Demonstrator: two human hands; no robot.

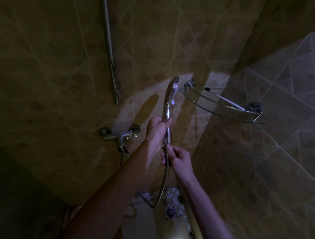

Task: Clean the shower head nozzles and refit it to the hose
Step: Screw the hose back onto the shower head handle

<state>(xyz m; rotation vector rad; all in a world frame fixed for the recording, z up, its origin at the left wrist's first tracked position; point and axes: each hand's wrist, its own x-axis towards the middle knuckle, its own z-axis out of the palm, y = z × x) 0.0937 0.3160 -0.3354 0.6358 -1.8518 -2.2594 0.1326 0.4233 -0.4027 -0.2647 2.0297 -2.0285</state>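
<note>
A chrome shower head [170, 94] stands upright in front of the tiled wall, its handle running down to the hose joint. My left hand [157, 131] grips the handle about halfway down. Just below, my right hand [178, 159] pinches the top end of the metal hose [163, 185] right at the handle's base. Whether the two are screwed together is too dim to tell. The hose curves down and away toward the floor. The nozzle face is turned to the right and mostly hidden.
A chrome mixer tap [120, 135] is fixed to the wall left of my hands. A vertical riser pipe [111, 49] ends above it. A glass corner shelf [225, 106] holds a white toothbrush-like item [228, 103]. A floor drain [170, 210] lies below.
</note>
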